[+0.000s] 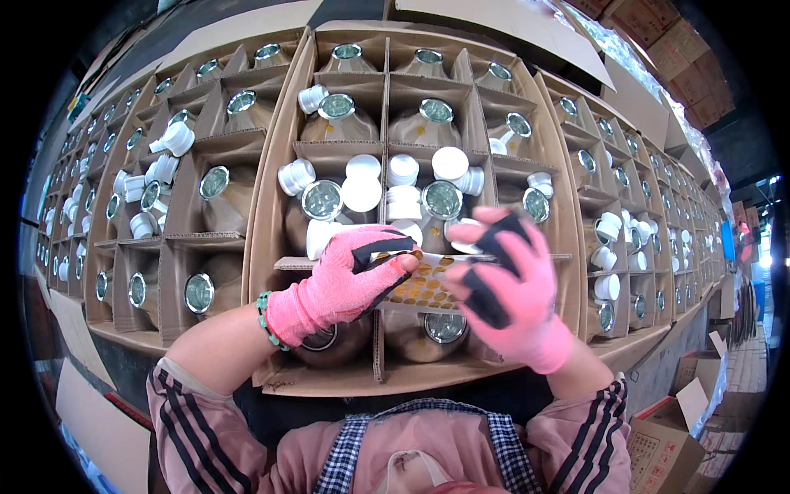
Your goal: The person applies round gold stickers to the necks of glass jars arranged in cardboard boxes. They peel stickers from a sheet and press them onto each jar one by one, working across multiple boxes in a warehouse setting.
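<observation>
A sheet of round gold stickers point(424, 284) lies in my left hand point(350, 272), its gloved fingers and thumb closed on the left end. My right hand point(514, 284), in a matching pink glove with black patches, is at the sheet's right end, fingers apart and slightly blurred. Whether a sticker clings to a right fingertip cannot be made out. Below both hands stands a divided cardboard box point(362, 387) of wide glass jars with silvery rims. One open jar point(444, 327) shows just under the sheet. White plastic caps point(360, 194) rest among the jars beyond my hands.
Cardboard dividers point(481, 123) stand up between the jars. More jar-filled boxes adjoin on the left point(123, 321) and right point(634, 337). An open carton point(666, 436) is at the lower right, and stacked cartons point(679, 58) rise at the far right.
</observation>
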Demonstrator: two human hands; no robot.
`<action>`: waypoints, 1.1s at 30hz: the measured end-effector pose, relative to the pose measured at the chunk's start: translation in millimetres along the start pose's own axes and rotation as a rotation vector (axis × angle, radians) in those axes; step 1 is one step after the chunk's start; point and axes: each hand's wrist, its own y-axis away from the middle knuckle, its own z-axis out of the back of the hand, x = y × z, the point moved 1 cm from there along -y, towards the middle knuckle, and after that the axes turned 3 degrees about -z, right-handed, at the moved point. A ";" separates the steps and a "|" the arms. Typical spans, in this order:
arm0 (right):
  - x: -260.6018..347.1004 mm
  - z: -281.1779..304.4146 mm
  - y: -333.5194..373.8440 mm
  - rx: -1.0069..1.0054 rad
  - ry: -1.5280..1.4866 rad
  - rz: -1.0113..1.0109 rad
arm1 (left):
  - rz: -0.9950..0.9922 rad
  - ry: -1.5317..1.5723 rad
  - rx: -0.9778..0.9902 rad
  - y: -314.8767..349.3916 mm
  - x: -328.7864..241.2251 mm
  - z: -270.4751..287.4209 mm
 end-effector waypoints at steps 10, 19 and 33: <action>-267.4 20.0 -98.7 -0.167 0.240 -0.468 | 0.187 0.146 -0.033 -6.9 -2.7 -1.5; -308.3 -47.9 -139.3 0.333 0.674 -0.558 | 0.015 -0.016 0.056 -8.7 -3.3 4.2; -316.1 -65.2 -159.2 0.610 1.111 -0.277 | 0.133 0.067 0.118 -10.6 -8.3 7.6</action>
